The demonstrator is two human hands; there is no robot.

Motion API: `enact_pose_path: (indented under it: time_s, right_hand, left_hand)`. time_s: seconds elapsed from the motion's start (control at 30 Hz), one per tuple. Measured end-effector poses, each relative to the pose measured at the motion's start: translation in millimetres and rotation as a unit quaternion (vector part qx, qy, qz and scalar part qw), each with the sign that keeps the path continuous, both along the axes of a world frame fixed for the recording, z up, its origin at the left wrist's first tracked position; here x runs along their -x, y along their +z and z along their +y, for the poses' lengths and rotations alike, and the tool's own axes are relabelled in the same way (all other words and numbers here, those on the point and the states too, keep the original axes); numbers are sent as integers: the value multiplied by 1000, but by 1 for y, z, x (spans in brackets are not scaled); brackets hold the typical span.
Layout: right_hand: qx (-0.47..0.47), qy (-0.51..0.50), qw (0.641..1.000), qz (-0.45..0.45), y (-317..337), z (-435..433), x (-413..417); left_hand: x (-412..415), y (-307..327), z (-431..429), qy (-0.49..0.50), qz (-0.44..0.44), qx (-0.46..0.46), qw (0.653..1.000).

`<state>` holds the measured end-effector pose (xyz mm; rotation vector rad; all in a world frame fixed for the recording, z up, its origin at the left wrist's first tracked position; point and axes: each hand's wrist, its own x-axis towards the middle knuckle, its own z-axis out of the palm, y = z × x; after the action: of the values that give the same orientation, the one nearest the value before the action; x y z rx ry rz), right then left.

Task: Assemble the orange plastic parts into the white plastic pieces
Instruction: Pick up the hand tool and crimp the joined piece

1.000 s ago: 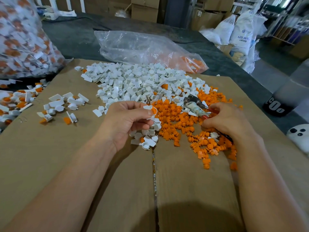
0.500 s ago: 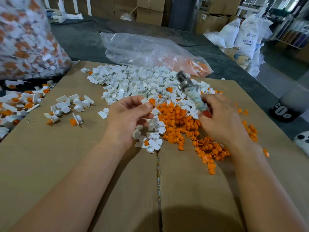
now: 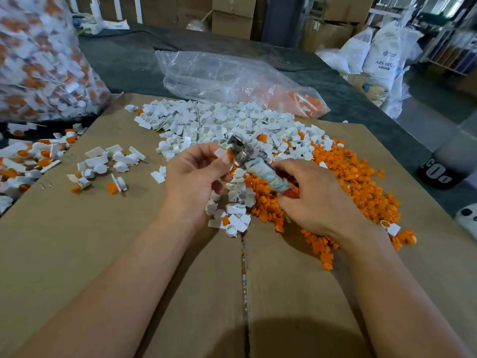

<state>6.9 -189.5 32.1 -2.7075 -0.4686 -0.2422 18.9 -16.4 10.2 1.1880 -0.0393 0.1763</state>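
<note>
Left hand: I saw the left hand point(image 3: 196, 182) held a little above the flat brown cardboard sheet point(image 3: 103, 254). Its thumb and first fingers were pinched tight on one small white plastic piece point(image 3: 221, 152), and a bit of orange showed at the edge of that piece.
Right hand: The right hand point(image 3: 317, 200) was curled tight round a short tool with a pale taped handle and a grey metal head point(image 3: 268, 177).
Tool: It was tilted, with its head up and to the left. The metal head touched the piece in the left hand.
White heap: A big heap of small white plastic pieces point(image 3: 219, 122) lay on the far part of the cardboard, behind both hands. A few more white ones lay just under the hands.
Orange heap: A heap of small orange plastic parts point(image 3: 353, 177) lay to the right, touching the white heap and running under the right hand.
Left side: I saw a small loose bunch of white pieces point(image 3: 108, 161) well apart from the big heap. White pieces with orange in them point(image 3: 25, 164) lay at the left edge.
Bags: A crumpled clear plastic bag point(image 3: 227, 76) lay behind the white heap, with some orange at its right end. A big full bag of white and orange pieces point(image 3: 38, 60) stood far left.
Counter: The cardboard lay on a dark grey counter point(image 3: 129, 60).
</note>
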Motion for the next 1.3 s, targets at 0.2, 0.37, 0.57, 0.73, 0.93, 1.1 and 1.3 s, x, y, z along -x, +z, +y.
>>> enact_pose_path:
  time_s: [0.2,0.37,0.57,0.73,0.93,1.1,1.3]
  right_hand:
    - [-12,10,1000,1,2,0,2]
    - [-11,11,1000,-1,1,0,1]
    - [-16,18,1000,4,-1,-1,1]
    - [-40,21,999,29,-1,1,2]
    - [-62,18,997,38,-3,3,3]
    - [-65,22,997,36,-6,7,1]
    - [-48,17,998,28,-9,9,0]
  left_hand:
    - [1,1,-1,-4,-5,1,1000]
    - [1,2,-1,-2,-2,1,1000]
    - [1,2,-2,0,7,10,1000]
    - [2,3,-1,-6,8,9,1000]
    - [2,2,0,-3,12,0,1000]
    - [1,0,0,7,32,9,999]
    - [0,-2,0,13,37,10,999]
